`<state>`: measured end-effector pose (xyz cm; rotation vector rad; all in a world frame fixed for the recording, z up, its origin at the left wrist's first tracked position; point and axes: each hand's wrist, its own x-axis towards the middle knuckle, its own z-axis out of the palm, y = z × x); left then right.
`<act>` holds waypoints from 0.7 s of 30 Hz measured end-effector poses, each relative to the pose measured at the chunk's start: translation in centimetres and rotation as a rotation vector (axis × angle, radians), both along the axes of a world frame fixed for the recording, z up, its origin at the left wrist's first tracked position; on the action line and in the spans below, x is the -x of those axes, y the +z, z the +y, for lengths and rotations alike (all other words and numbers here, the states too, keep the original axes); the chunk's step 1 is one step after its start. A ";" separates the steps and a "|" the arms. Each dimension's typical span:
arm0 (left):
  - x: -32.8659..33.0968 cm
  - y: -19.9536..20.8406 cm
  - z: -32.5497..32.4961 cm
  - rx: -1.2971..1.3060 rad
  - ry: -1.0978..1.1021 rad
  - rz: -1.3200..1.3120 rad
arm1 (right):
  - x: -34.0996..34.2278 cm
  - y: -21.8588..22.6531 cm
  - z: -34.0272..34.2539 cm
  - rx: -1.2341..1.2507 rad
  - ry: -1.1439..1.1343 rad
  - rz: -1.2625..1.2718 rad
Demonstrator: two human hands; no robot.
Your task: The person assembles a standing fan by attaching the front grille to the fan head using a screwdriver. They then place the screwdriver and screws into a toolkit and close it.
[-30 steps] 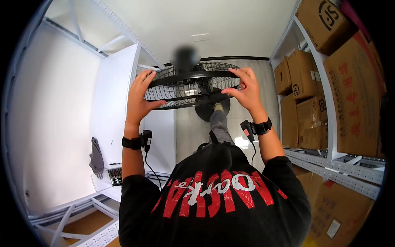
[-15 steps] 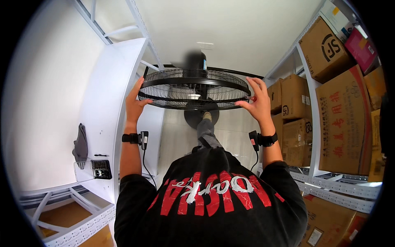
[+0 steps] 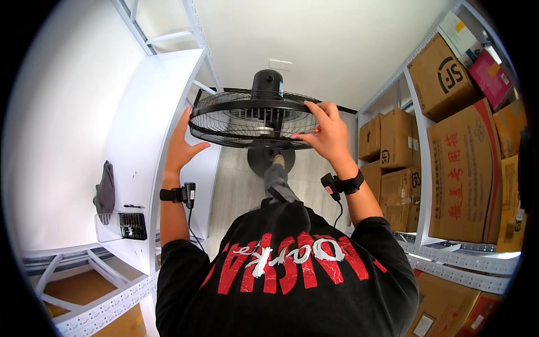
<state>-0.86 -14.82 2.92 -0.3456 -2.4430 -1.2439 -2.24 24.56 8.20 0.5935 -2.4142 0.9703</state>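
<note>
A black standing fan [image 3: 247, 105] is in front of me, its round wire guard seen edge-on from above and its motor housing on the far side. My left hand [image 3: 181, 146] is beside the guard's left edge, fingers stretched and thumb spread apart, holding nothing. My right hand [image 3: 330, 132] grips the right side of the guard, fingers on the black rim band and thumb lower on the near wires. A small red thing [image 3: 318, 130] shows within the right hand; its kind is mostly hidden.
White shelving [image 3: 140, 118] stands left, bearing a grey cloth [image 3: 105, 191], a pen [image 3: 133, 206] and a clear-lidded black case [image 3: 133, 226]. Cardboard boxes [image 3: 466, 168] fill the right rack. My shoe [image 3: 279, 161] is by the fan's round base [image 3: 257, 162].
My right hand has moved left and inward over the guard's right side. The left hand has come slightly away from the left edge. The view has shifted a little.
</note>
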 end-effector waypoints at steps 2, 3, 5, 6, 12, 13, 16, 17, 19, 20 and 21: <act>-0.6 3.7 2.8 0.096 -0.043 0.110 | 0.0 0.6 -1.5 -0.099 0.028 0.141; -0.1 5.2 4.1 0.174 -0.065 0.164 | 0.0 0.9 -2.2 -0.151 0.041 0.214; 0.8 6.9 6.4 0.314 -0.113 0.201 | -0.3 1.7 -3.5 -0.191 0.089 0.197; 1.2 7.3 7.6 0.369 -0.146 0.185 | -0.4 2.0 -3.9 -0.208 0.106 0.211; 2.0 6.6 8.2 0.188 -0.221 0.062 | -1.1 2.6 0.2 -0.166 0.010 0.058; 2.1 6.4 7.7 0.222 -0.203 0.093 | -1.0 2.1 1.6 -0.135 -0.032 -0.021; 2.1 6.2 7.2 0.292 -0.202 0.167 | -0.4 0.0 4.2 -0.107 -0.059 0.008; 2.1 6.2 7.4 0.309 -0.212 0.189 | -0.5 -1.0 4.7 -0.081 -0.049 -0.041; 1.1 7.5 9.1 0.436 -0.201 0.240 | -1.0 -1.5 4.4 -0.024 -0.017 -0.141; 0.8 7.9 9.9 0.499 -0.196 0.266 | -1.1 -1.4 4.0 -0.006 -0.022 -0.120; 0.8 7.7 10.2 0.506 -0.206 0.277 | -1.2 -1.3 3.5 0.025 0.006 -0.103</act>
